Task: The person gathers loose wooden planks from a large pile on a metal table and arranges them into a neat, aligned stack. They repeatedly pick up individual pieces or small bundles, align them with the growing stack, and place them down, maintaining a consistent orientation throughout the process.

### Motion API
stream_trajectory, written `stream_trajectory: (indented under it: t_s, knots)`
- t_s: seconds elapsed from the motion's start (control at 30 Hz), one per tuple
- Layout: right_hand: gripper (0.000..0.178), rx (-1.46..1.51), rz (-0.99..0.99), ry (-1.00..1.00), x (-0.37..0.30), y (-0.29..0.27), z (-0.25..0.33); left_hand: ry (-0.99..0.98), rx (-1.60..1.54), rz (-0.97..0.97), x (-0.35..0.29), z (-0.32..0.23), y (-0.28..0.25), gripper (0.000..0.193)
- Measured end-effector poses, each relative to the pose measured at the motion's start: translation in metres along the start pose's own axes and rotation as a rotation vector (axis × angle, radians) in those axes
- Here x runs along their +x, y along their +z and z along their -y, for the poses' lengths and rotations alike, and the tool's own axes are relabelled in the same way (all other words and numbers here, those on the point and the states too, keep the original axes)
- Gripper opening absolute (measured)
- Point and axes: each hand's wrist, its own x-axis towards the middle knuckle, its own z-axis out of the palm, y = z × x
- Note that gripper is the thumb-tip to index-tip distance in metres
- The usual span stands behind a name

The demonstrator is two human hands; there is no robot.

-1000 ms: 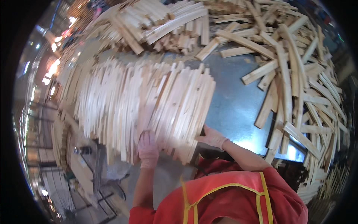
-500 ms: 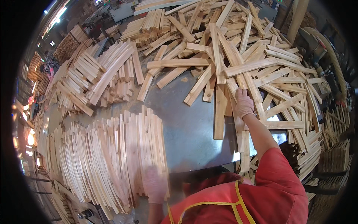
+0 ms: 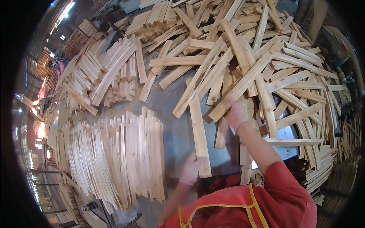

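Off the strip row (image 3: 143, 159), the left hand (image 3: 190, 169) now clamps a plank (image 3: 197, 131), the right hand (image 3: 236, 114) touches a board (image 3: 247, 81), grip unclear; work seemingly shifts right.

Wooden slat (image 3: 198, 133) in left hand (image 3: 191, 170): pale tan, faint darker grain. Slat row (image 3: 118, 159): cream to honey, striped lengthwise. Tabletop (image 3: 176, 131): blue-grey (white where light glares). Apron (image 3: 216, 195): red, yellow trim. Sleeve (image 3: 287, 184): plain red.
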Motion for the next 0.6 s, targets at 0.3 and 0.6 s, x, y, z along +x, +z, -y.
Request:
stream_trajectory:
  t_s: [0.3, 0.6]
  knots:
    - [0.041, -0.035, 0.055, 0.109, -0.056, 0.017, 0.009, 0.023, 0.956, -0.273, -0.131, 0.01, -0.075, 0.041]
    - [0.043, -0.918, 0.361, 0.225, -0.229, 0.061, -0.122, -0.093, 1.187, -0.566, -0.168, 0.052, -0.124, 0.056]
